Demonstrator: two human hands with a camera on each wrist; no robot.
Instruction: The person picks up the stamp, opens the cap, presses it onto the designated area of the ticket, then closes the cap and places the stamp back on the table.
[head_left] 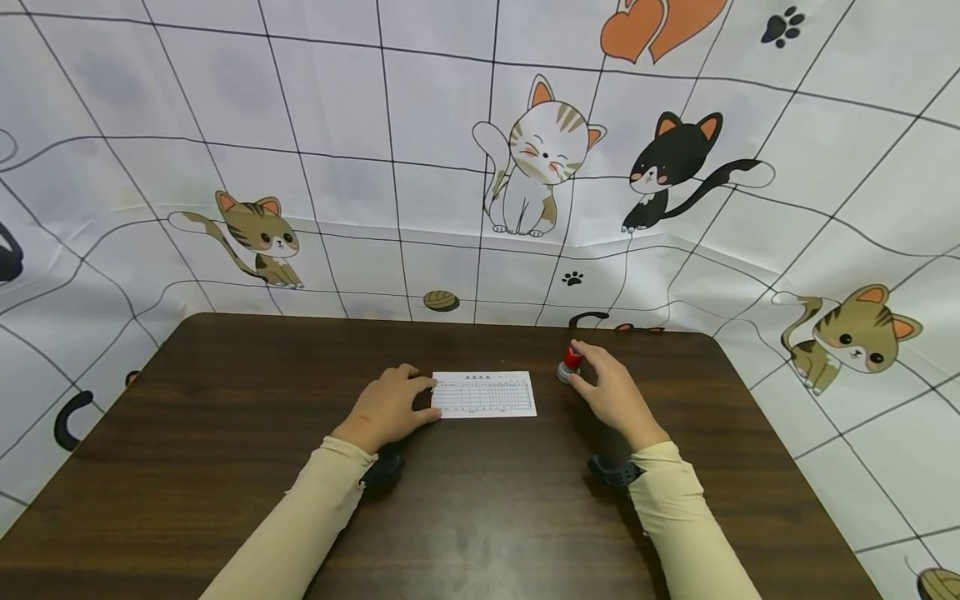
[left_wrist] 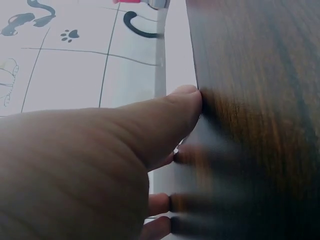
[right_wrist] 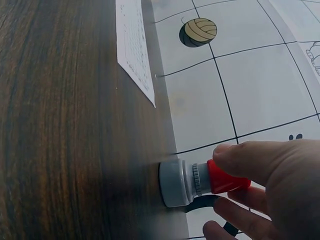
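Note:
A printed paper form [head_left: 484,394] with a ruled grid lies flat on the table; its lettering is too small to read. My left hand [head_left: 386,407] rests at the form's left end, thumb at the near corner and fingertips towards the far corner. In the left wrist view, the thumb [left_wrist: 170,112] touches the sheet's edge. To the right of the form stands a stamp [head_left: 569,367] with a red handle and grey base, upright on the table. My right hand [head_left: 618,398] pinches the red handle between thumb and fingers, as the right wrist view shows.
A dark brown wooden table [head_left: 480,517] spreads under both forearms, its far edge close behind the form. A white cloth [head_left: 337,100] with cats and grid lines hangs behind and around it. Dark bands [head_left: 618,473] circle the wrists.

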